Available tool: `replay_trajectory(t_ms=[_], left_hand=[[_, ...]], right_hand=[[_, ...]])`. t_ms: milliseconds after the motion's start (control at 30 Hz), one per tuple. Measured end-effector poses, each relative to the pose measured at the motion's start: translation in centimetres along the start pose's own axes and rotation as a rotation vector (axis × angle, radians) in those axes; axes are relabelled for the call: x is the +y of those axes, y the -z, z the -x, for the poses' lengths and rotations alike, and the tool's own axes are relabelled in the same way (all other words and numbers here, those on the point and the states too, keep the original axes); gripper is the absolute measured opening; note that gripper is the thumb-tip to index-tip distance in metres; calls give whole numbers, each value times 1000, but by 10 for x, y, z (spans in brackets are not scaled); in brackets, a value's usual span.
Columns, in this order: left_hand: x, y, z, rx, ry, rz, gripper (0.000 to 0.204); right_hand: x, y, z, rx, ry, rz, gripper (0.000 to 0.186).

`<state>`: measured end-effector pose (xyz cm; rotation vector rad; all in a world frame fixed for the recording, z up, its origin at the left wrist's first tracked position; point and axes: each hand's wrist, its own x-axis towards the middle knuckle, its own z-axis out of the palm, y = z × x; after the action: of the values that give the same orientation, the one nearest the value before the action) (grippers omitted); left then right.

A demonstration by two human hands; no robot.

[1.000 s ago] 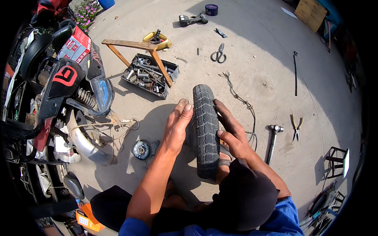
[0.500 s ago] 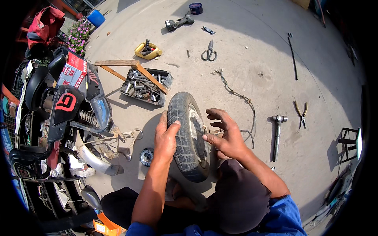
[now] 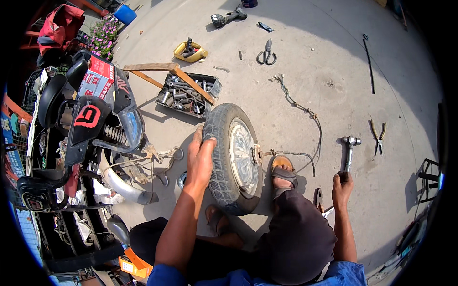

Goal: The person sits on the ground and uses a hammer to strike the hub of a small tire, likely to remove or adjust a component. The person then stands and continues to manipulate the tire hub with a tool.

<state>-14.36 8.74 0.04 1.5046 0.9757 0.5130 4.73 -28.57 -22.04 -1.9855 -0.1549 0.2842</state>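
Black-tyred scooter wheel (image 3: pixel 239 159) stands at centre, fingers of the left hand (image 3: pixel 199 159) clasping its nine-o'clock side; the right hand (image 3: pixel 342 188) grasps a socket wrench (image 3: pixel 348 158) at three. Slackened left support could topple it onto the sandalled foot (image 3: pixel 284 177) at four. The toolbox (image 3: pixel 217 89) hems eleven; concrete (image 3: pixel 341 107) opens toward two.

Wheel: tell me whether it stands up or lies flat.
Standing, tilted: the wheel shows both tread and hub side from above, and the left hand holds it.
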Motion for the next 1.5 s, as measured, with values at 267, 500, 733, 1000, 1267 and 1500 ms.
replay_trajectory(t_ms=[267, 500, 733, 1000, 1267, 1500], left_hand=[[-7, 6, -19, -13, -9, -111, 82], [-7, 9, -37, -70, -5, -102, 74], [-8, 12, -58, -35, 18, -22, 56], [7, 5, -81, -64, 57, -58, 46], [16, -1, -89, -71, 84, -98, 42], [13, 7, -90, -57, 72, -97, 43]], right_hand=[[100, 48, -41, -7, -145, 709, 40], [85, 45, -73, -188, -396, 407, 18], [19, 27, -97, -214, -657, -185, 21], [-87, -4, -32, -684, -413, -753, 23], [-174, -102, -9, -825, -62, -301, 42], [-170, -134, 16, -890, -358, -506, 46]])
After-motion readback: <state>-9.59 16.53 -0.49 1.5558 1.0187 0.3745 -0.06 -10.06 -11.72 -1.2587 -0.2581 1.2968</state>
